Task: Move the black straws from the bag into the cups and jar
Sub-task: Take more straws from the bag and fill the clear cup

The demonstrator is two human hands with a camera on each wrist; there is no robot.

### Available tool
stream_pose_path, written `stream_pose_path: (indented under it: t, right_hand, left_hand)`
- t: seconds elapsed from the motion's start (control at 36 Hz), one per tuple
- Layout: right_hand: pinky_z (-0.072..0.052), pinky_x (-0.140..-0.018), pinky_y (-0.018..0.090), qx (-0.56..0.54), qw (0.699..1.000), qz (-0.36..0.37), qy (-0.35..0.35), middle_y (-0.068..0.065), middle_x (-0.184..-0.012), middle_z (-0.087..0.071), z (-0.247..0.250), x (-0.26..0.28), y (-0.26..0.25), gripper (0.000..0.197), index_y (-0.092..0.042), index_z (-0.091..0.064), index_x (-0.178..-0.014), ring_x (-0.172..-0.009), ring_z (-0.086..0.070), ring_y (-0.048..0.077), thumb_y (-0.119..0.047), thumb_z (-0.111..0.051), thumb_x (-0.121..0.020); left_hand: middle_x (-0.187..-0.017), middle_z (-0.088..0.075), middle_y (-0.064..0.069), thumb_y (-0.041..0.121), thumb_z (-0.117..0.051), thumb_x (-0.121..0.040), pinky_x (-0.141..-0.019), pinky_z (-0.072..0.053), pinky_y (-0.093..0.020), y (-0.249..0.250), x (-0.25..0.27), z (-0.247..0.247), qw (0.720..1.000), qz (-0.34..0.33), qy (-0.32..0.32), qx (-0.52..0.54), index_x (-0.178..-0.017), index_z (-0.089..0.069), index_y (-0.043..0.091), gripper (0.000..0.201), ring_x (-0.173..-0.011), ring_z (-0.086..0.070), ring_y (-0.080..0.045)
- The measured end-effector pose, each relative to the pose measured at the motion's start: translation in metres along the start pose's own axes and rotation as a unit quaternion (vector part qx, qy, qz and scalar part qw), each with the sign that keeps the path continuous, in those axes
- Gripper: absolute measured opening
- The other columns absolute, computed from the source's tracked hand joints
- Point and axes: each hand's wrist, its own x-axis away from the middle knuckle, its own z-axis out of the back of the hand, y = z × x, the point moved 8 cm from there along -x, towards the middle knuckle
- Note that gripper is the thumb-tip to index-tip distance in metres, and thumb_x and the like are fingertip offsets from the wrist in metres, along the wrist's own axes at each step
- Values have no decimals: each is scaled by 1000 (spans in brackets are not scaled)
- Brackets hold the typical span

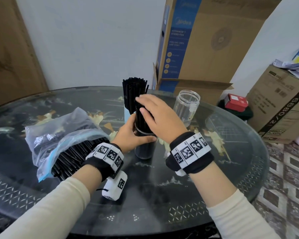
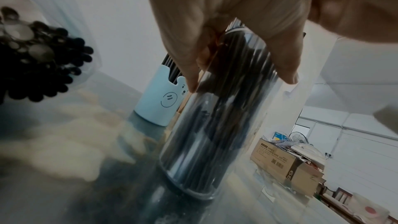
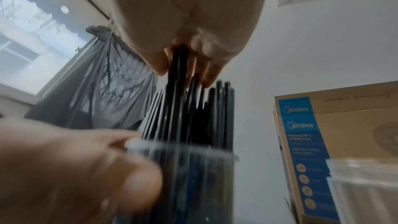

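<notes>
- Black straws (image 1: 141, 118) stood upright in a clear glass cup (image 1: 143, 147) at the centre of the head frame, their tops rising well above its rim.
- The left hand (image 1: 133, 133) wrapped the cup near its rim, fingers (image 2: 189, 67) on one side and thumb on the other, grasping the glass.
- The right hand (image 1: 159, 116) came over the cup from the right of the frame; its fingers (image 3: 206, 67) were curled around the upper ends of a few straws, pinching them.
- Just behind the glass cup stood a pale blue cup (image 2: 159, 103) with a smiling face drawn on it, packed with more black straws (image 1: 134, 90).
- A clear plastic jar (image 1: 186, 106) stood to the right of centre, apart from both cups.
- A clear plastic bag (image 1: 62, 140) lay at the left of the frame on the dark glass worktop (image 1: 214, 178), its open mouth toward the lower edge with many straws (image 1: 71, 159) sticking out.
- Brown cardboard boxes (image 1: 214, 40) stood in the upper right, behind the worktop.
</notes>
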Motion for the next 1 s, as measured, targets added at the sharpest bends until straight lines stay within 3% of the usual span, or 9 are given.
stream_pose_path:
  t: [0.19,0.33,0.44,0.5,0.58,0.67,0.81,0.89,1.0]
  right_hand:
    - [-26,-119,35,27,998,7,55,6,-152,-40,11,5,-3,46,-9,-44,-144,-142,-33,21,-23,-47,-101]
    - [-16,-121,32,39,994,-53,-86,4,-157,-31,-10,9,11,47,-11,-34,-150,-147,-22,17,-27,-33,-106]
    - [-14,-120,31,36,991,-72,-105,3,-153,-38,-12,13,13,46,-12,-39,-147,-145,-27,16,-30,-29,-106]
    - [-13,-121,30,23,990,-81,-109,1,-155,-36,-11,13,12,47,-14,-37,-148,-146,-24,15,-33,-29,-106]
    - [-11,-121,29,4,993,-79,-88,-1,-157,-31,-5,13,7,48,-16,-33,-150,-148,-17,12,-35,-30,-106]
    - [-14,-120,24,-26,997,-63,-29,-1,-156,-33,6,14,-4,47,-14,-36,-149,-147,-19,11,-32,-35,-105]
    - [-26,-106,12,-64,994,-12,93,5,-131,-55,18,13,-38,35,-7,-57,-129,-125,-44,14,-20,-45,-99]
    - [-37,-92,19,-64,990,1,126,5,-103,-62,5,10,-58,25,-6,-66,-104,-101,-50,17,-15,-46,-91]
    - [-43,-81,31,-96,993,-25,66,3,-85,-62,-45,8,-78,26,-7,-66,-86,-87,-51,23,-15,-41,-84]
  left_hand:
    - [-124,-60,16,34,-88,-62,-98,-48,-27,3,1,-1,1000,-10,1,8,-138,-38,31,91,-114,-56,3]
    - [-124,-59,14,23,-86,-68,-90,-45,-12,6,3,-4,1000,-13,-4,19,-137,-38,25,85,-111,-55,9]
    - [-127,-57,14,27,-84,-70,-101,-46,-26,3,3,-6,1000,-5,-11,20,-139,-34,26,85,-116,-54,4]
    - [-137,-49,13,27,-84,-71,-105,-43,-27,3,4,-7,1000,-7,-18,14,-146,-25,26,95,-123,-48,2]
    - [-151,-21,19,22,-83,-72,-98,-32,-4,2,10,-7,999,10,-36,0,-152,6,27,119,-132,-26,9]
    - [-157,-11,11,23,-84,-71,-105,-21,-16,-6,20,-1,998,23,-37,-37,-150,16,30,128,-138,-13,4]
    - [-141,-44,6,16,-72,-78,-111,-35,-32,-2,45,48,990,-25,62,-125,-144,-33,23,77,-131,-38,-4]
    - [-114,-59,17,7,-60,-83,-96,-41,-21,19,69,85,970,-85,140,-179,-115,-59,32,40,-111,-50,3]
    - [-96,-66,16,7,-48,-79,-88,-45,-26,34,98,132,948,-108,221,-202,-89,-67,34,35,-99,-59,-3]
